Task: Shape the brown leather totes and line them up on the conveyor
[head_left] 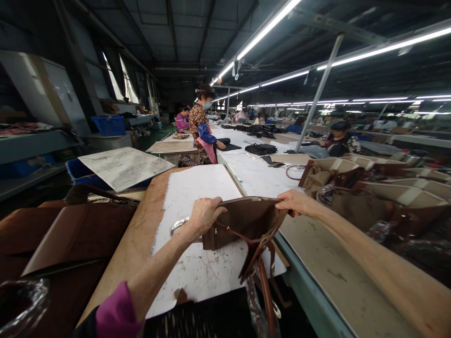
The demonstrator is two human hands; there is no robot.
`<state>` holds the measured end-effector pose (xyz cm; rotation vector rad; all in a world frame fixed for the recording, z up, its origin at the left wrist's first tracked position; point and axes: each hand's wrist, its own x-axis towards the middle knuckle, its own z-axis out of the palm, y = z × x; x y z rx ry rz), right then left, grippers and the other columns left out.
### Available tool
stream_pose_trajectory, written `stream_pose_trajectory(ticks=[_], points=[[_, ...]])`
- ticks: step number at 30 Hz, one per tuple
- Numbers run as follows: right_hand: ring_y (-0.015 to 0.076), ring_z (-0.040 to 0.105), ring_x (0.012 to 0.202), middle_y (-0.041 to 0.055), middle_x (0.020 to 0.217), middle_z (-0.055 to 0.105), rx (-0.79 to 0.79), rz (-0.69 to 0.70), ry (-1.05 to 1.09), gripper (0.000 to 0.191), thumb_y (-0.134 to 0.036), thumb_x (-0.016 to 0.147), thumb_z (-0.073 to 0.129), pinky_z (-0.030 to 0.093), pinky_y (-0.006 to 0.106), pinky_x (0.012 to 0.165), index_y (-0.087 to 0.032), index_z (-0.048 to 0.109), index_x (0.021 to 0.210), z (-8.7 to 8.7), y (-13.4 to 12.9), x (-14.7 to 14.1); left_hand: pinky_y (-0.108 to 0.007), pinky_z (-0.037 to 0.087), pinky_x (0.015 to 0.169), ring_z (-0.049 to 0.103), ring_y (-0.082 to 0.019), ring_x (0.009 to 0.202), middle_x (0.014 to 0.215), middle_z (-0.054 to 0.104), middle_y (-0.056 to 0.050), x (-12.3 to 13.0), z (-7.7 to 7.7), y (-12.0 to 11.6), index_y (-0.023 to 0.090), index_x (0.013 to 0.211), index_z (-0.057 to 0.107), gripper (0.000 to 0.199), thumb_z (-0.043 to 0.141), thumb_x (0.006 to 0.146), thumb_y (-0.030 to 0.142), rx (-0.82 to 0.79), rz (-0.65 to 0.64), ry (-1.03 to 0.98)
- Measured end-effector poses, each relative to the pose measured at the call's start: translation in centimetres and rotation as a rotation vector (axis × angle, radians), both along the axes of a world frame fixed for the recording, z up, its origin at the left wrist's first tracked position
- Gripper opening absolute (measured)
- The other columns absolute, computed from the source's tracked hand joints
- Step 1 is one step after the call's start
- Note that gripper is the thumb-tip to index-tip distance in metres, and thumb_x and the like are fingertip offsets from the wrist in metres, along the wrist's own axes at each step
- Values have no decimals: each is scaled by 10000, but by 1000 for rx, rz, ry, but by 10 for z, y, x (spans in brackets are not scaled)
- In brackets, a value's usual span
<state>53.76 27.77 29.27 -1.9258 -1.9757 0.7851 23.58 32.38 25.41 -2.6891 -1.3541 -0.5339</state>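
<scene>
A brown handbag [243,220] stands between my hands at the near end of the table, its mouth spread open and the dark lining showing. My left hand [206,213] is closed on the bag's left upper edge. At the right upper corner, my right hand [294,202] pinches the rim between thumb and fingers. A brown strap handle [266,295], partly in clear plastic wrap, hangs down over the table's front edge. A small zipper pull shows on the bag's left inner side. Beneath the bag lies white paper [200,188] with brown stains.
Several similar bags [352,197] crowd the right-hand table. Brown bags or panels [70,230] are piled at left. A pale board [125,166] rests over a blue bin [79,173]. Across the table, a co-worker [204,126] handles dark material; another person [340,138] sits right.
</scene>
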Motion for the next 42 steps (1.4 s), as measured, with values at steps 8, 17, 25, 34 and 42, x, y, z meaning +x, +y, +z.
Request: stream_pose_trajectory(ticks=[8, 17, 25, 34, 42], points=[[87, 386, 351, -25, 400, 439, -5, -27, -20, 238, -351, 669, 478, 231, 204, 357, -129, 565, 669, -5, 6, 4, -261, 345, 604, 549, -175, 752, 788, 615, -16, 1, -1, -6, 213, 864, 515, 237, 367, 840, 397, 62, -13, 9], [87, 397, 345, -25, 380, 447, -13, -49, 2, 202, -323, 666, 467, 236, 198, 354, -136, 537, 635, -4, 3, -1, -322, 359, 707, 448, -192, 800, 858, 508, -48, 22, 3, -26, 174, 838, 443, 152, 399, 754, 56, 239, -5, -6], [79, 389, 317, -45, 361, 445, -1, -63, 33, 160, -301, 645, 477, 227, 185, 335, -153, 525, 604, -10, 6, 3, -275, 378, 699, 459, -165, 790, 808, 514, -27, 18, -8, -15, 179, 775, 434, 103, 386, 783, 88, 168, 11, -148], [87, 416, 338, -39, 377, 457, 6, -83, 51, 166, -298, 638, 483, 249, 178, 339, -149, 556, 626, -6, 6, -2, -259, 381, 746, 482, -149, 817, 868, 532, -14, 15, -6, -15, 180, 759, 439, 58, 446, 777, 125, 97, -105, -240], [83, 404, 330, -46, 357, 435, 5, -78, 21, 157, -293, 641, 478, 243, 185, 342, -155, 536, 595, -5, 6, -2, -259, 366, 669, 513, -156, 763, 828, 551, -3, 18, -4, -8, 195, 808, 434, 10, 431, 798, 194, 55, 25, -206]])
